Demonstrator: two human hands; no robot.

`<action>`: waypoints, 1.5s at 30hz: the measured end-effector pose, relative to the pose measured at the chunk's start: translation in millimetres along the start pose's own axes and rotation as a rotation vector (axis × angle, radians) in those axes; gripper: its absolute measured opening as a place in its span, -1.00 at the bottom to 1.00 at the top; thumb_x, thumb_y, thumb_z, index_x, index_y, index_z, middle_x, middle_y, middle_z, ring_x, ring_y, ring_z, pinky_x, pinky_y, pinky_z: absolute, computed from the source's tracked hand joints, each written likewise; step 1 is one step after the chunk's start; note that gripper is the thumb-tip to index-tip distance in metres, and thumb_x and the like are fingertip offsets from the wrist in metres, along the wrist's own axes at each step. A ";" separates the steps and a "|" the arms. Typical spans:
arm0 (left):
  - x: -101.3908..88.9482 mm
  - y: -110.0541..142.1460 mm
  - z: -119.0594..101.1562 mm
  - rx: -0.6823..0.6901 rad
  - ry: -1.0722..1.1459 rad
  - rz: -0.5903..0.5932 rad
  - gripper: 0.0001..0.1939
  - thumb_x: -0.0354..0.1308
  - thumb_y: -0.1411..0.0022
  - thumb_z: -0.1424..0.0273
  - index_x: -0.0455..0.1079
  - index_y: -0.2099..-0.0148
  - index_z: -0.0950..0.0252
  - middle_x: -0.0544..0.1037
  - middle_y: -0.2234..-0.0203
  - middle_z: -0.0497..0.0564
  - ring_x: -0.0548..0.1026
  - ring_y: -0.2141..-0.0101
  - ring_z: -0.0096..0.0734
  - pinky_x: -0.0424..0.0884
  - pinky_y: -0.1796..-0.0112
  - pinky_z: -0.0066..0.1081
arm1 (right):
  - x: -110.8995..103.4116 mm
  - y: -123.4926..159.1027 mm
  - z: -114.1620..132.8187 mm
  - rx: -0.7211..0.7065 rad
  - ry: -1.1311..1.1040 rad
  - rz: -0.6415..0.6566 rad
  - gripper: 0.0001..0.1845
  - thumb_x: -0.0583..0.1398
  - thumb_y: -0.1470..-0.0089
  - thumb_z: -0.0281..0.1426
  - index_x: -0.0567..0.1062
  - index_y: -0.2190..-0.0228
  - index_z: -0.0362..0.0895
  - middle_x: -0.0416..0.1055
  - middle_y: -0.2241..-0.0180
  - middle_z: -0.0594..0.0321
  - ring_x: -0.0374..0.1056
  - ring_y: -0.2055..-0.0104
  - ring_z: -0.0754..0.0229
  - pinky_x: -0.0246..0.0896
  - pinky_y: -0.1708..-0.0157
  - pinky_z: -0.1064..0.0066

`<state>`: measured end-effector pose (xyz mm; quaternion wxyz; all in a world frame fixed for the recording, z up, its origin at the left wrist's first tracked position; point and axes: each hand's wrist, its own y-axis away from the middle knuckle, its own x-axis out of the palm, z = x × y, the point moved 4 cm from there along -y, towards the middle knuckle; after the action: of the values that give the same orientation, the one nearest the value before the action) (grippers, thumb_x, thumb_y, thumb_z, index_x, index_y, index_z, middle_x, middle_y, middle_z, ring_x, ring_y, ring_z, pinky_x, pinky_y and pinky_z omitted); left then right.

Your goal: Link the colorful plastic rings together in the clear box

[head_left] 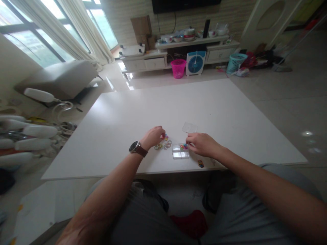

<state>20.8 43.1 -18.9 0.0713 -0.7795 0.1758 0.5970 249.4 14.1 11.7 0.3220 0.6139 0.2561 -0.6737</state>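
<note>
My left hand (154, 136), with a watch on its wrist, rests on the white table (127, 112) with fingers curled in a pinch over a loose pile of small coloured rings (165, 144). What the pinch holds is too small to name. My right hand (200, 143) is closed beside a small clear compartment box (180, 151), its fingertips at the box's right end where several coloured rings (183, 146) lie inside. The box's clear lid (189, 127) lies flat just beyond the right hand. A few more coloured pieces (201, 163) sit near the table's front edge.
Beyond the table stand a low white cabinet (153, 61) with bowls on top, a pink basket (178, 68), a blue fan (195, 63) and a teal basket (235, 62). A grey sofa (61, 78) is at left.
</note>
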 end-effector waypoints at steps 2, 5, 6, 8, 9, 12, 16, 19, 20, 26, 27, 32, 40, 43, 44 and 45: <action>-0.5 0.3 -0.3 0.000 -0.009 -0.004 -0.87 0.17 -0.08 0.47 0.55 0.32 0.27 0.50 0.27 0.09 0.47 0.27 -0.27 0.41 0.19 -0.34 | 0.1 -0.1 0.1 0.002 0.000 0.001 -0.81 0.11 -0.19 -0.38 0.51 0.39 -0.11 0.45 0.32 0.20 0.35 0.33 0.21 -0.04 0.43 0.38; -1.1 0.2 0.5 0.003 -0.012 -0.016 -0.88 0.17 -0.07 0.50 0.54 0.35 0.27 0.49 0.25 0.10 0.47 0.25 -0.24 0.41 0.17 -0.32 | 0.5 -0.2 -0.1 0.004 -0.007 0.000 -0.81 0.11 -0.19 -0.38 0.50 0.40 -0.11 0.45 0.32 0.21 0.34 0.33 0.22 -0.05 0.43 0.39; -1.4 0.1 1.2 0.002 -0.010 -0.017 -0.88 0.17 -0.07 0.50 0.53 0.35 0.27 0.49 0.25 0.10 0.48 0.24 -0.24 0.41 0.16 -0.31 | 0.6 -0.2 -0.2 0.003 -0.008 -0.001 -0.80 0.11 -0.19 -0.37 0.50 0.41 -0.11 0.45 0.32 0.21 0.34 0.34 0.22 -0.06 0.43 0.39; -2.7 0.1 2.4 -0.001 -0.002 -0.011 -0.87 0.16 -0.07 0.51 0.53 0.34 0.27 0.49 0.25 0.10 0.48 0.24 -0.22 0.41 0.15 -0.29 | 0.6 -0.1 -0.5 0.000 -0.009 -0.004 -0.80 0.11 -0.19 -0.37 0.50 0.41 -0.12 0.45 0.33 0.21 0.34 0.34 0.22 -0.07 0.44 0.38; -4.2 0.4 2.6 -0.003 0.003 -0.011 -0.87 0.16 -0.07 0.52 0.53 0.34 0.28 0.50 0.26 0.10 0.48 0.24 -0.22 0.41 0.15 -0.28 | 0.5 -0.1 -0.6 -0.001 -0.009 -0.005 -0.80 0.10 -0.19 -0.37 0.49 0.41 -0.12 0.44 0.33 0.21 0.33 0.34 0.22 -0.07 0.44 0.38; -12.2 2.9 0.1 -0.003 0.005 -0.031 -0.85 0.13 -0.07 0.52 0.53 0.34 0.29 0.51 0.31 0.11 0.48 0.24 -0.20 0.40 0.15 -0.28 | -0.4 -0.2 -0.7 0.002 -0.010 -0.004 -0.80 0.10 -0.19 -0.38 0.50 0.41 -0.12 0.45 0.33 0.21 0.34 0.34 0.22 -0.07 0.43 0.38; -22.5 8.2 -15.5 0.018 0.047 -0.056 -0.85 0.11 -0.12 0.50 0.52 0.31 0.29 0.55 0.39 0.07 0.49 0.30 -0.25 0.39 0.19 -0.31 | -1.6 -0.1 0.2 0.005 -0.015 -0.002 -0.80 0.10 -0.19 -0.39 0.50 0.40 -0.12 0.45 0.31 0.19 0.33 0.32 0.21 -0.05 0.42 0.38; -21.5 11.7 -34.7 0.060 0.128 -0.026 -0.87 0.12 -0.13 0.49 0.52 0.32 0.29 0.57 0.43 0.03 0.49 0.37 -0.33 0.37 0.28 -0.39 | -1.5 -0.2 0.8 0.004 -0.017 -0.006 -0.80 0.10 -0.19 -0.39 0.50 0.40 -0.12 0.45 0.31 0.19 0.33 0.32 0.21 -0.06 0.42 0.38; -19.5 12.7 -41.8 0.088 0.147 -0.012 -0.87 0.13 -0.14 0.49 0.51 0.32 0.28 0.57 0.43 0.03 0.49 0.39 -0.35 0.37 0.30 -0.41 | -1.3 -0.3 0.8 0.003 -0.016 -0.006 -0.81 0.10 -0.19 -0.38 0.50 0.39 -0.12 0.45 0.31 0.20 0.33 0.32 0.21 -0.06 0.42 0.38; -3.8 17.4 -68.0 0.220 0.125 0.012 -0.91 0.17 -0.18 0.44 0.51 0.26 0.23 0.59 0.39 -0.02 0.49 0.39 -0.41 0.33 0.34 -0.47 | -0.3 -0.5 0.4 -0.002 0.004 0.004 -0.81 0.10 -0.19 -0.37 0.50 0.37 -0.11 0.44 0.31 0.22 0.33 0.33 0.21 -0.09 0.43 0.38; -2.5 17.7 -69.6 0.224 0.098 0.010 -0.91 0.18 -0.19 0.43 0.52 0.26 0.22 0.59 0.37 -0.02 0.49 0.39 -0.41 0.33 0.33 -0.46 | -0.4 -0.4 0.4 -0.002 0.005 0.005 -0.81 0.10 -0.19 -0.37 0.50 0.36 -0.11 0.44 0.31 0.22 0.33 0.33 0.21 -0.09 0.43 0.38; -2.1 19.4 -77.3 0.295 0.013 0.011 -0.86 0.15 -0.22 0.44 0.54 0.24 0.18 0.61 0.31 -0.01 0.52 0.31 -0.37 0.34 0.29 -0.45 | -0.6 0.0 0.0 0.000 -0.006 0.008 -0.81 0.09 -0.20 -0.36 0.50 0.36 -0.11 0.43 0.32 0.22 0.33 0.33 0.22 -0.09 0.43 0.38; 6.9 19.7 -76.0 0.265 -0.095 0.062 -0.79 0.12 -0.20 0.48 0.58 0.25 0.14 0.60 0.42 0.03 0.54 0.36 -0.29 0.35 0.29 -0.37 | -0.7 0.2 0.3 -0.004 -0.012 -0.005 -0.82 0.11 -0.17 -0.37 0.50 0.39 -0.11 0.43 0.33 0.23 0.32 0.34 0.23 -0.11 0.44 0.37; 6.1 20.2 -78.4 0.254 -0.127 0.060 -0.81 0.13 -0.23 0.44 0.59 0.25 0.15 0.59 0.42 0.06 0.55 0.37 -0.27 0.35 0.30 -0.36 | -0.4 0.4 0.0 -0.004 -0.017 -0.008 -0.81 0.10 -0.17 -0.36 0.49 0.40 -0.11 0.43 0.34 0.24 0.31 0.35 0.23 -0.12 0.44 0.37; 5.4 20.2 -79.7 0.247 -0.140 0.062 -0.82 0.14 -0.24 0.42 0.59 0.25 0.16 0.59 0.42 0.08 0.55 0.37 -0.26 0.35 0.31 -0.36 | -0.2 0.4 -0.1 -0.004 -0.019 -0.005 -0.81 0.10 -0.17 -0.36 0.49 0.40 -0.11 0.43 0.34 0.24 0.31 0.35 0.23 -0.12 0.44 0.37; 4.7 20.0 -81.1 0.240 -0.155 0.065 -0.82 0.13 -0.25 0.41 0.59 0.26 0.17 0.59 0.42 0.09 0.55 0.37 -0.25 0.35 0.32 -0.36 | 0.0 0.3 -0.3 -0.003 -0.019 -0.003 -0.81 0.10 -0.17 -0.36 0.49 0.41 -0.11 0.43 0.34 0.24 0.31 0.36 0.23 -0.12 0.44 0.38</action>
<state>88.1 -2.5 1.0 0.1579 -0.7110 0.2648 0.6320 249.8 14.1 11.6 0.3244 0.6066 0.2548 -0.6796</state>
